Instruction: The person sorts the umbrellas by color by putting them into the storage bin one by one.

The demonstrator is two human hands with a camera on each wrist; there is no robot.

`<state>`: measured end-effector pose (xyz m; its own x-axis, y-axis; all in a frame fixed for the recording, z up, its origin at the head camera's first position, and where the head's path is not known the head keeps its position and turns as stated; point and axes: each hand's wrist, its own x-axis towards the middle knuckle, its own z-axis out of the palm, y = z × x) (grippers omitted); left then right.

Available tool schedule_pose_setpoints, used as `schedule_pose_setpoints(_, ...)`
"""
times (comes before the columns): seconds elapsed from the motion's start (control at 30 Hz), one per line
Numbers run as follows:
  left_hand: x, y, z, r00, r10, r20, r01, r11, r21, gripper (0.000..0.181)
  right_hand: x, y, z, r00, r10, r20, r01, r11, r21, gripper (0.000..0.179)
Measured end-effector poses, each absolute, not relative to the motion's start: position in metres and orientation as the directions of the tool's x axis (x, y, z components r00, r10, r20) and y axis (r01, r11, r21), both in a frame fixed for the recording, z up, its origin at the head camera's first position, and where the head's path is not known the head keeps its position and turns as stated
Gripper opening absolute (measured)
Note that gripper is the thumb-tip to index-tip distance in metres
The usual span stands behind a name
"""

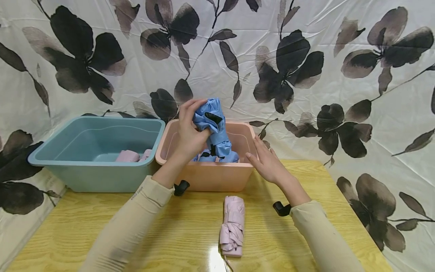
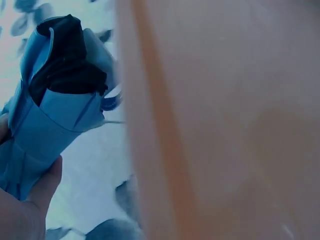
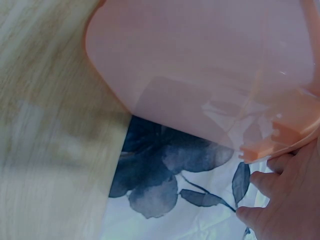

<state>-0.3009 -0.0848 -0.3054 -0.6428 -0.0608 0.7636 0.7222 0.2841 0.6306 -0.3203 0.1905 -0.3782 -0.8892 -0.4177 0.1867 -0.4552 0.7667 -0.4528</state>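
Observation:
My left hand point(image 1: 192, 130) grips a folded blue umbrella point(image 1: 217, 130) and holds it tilted over the pink bin point(image 1: 217, 177). In the left wrist view, the thumb and a finger lie along the umbrella point(image 2: 65, 120), whose dark inner folds show at one end. More blue folded umbrellas point(image 1: 234, 156) lie inside the pink bin, partly hidden by its front wall. With fingers extended, my right hand point(image 1: 266, 160) rests at the bin's right rim; in the right wrist view its fingertips sit along the rim point(image 3: 272, 152). A folded pale pink umbrella point(image 1: 233, 226) lies on the table in front.
A teal bin point(image 1: 98, 177) stands left of the pink one, right beside it, with pale pink rolled things point(image 1: 128, 156) inside. The wooden table point(image 1: 282, 241) ends at a slanting right edge. A floral cloth point(image 1: 217, 68) hangs behind.

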Motion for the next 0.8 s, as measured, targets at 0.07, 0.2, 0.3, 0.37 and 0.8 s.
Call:
schedule_pose_setpoints(0.07, -0.311, -0.082, -0.309, -0.687, -0.059, 0.725, 0.678, 0.307, 0.668, 0.068, -0.320, 0.190, -0.378, -0.889, -0.419, 0.184, -0.455, 0.767, -0.453, 0.082)
schedule_pose_setpoints(0.2, -0.329, -0.079, -0.318, -0.794, -0.020, 0.608, 0.558, 0.373, 0.741, 0.072, -0.321, 0.188, -0.379, -0.890, -0.422, 0.175, -0.453, 0.767, -0.453, 0.082)
schedule_pose_setpoints(0.3, -0.342, -0.077, -0.327, -0.844, 0.022, 0.537, 0.491, 0.436, 0.754, 0.074, -0.321, 0.187, -0.380, -0.890, -0.420, 0.178, -0.453, 0.768, -0.454, 0.082)
schedule_pose_setpoints(0.37, -0.350, -0.076, -0.332, -0.866, 0.041, 0.499, 0.456, 0.476, 0.752, 0.074, -0.321, 0.187, -0.381, -0.891, -0.418, 0.179, -0.452, 0.769, -0.453, 0.082)
schedule_pose_setpoints(0.8, -0.378, -0.073, -0.351, -0.964, 0.179, 0.197, 0.266, 0.672, 0.691, 0.075, -0.322, 0.190, -0.377, -0.894, -0.415, 0.170, -0.444, 0.772, -0.454, 0.082)
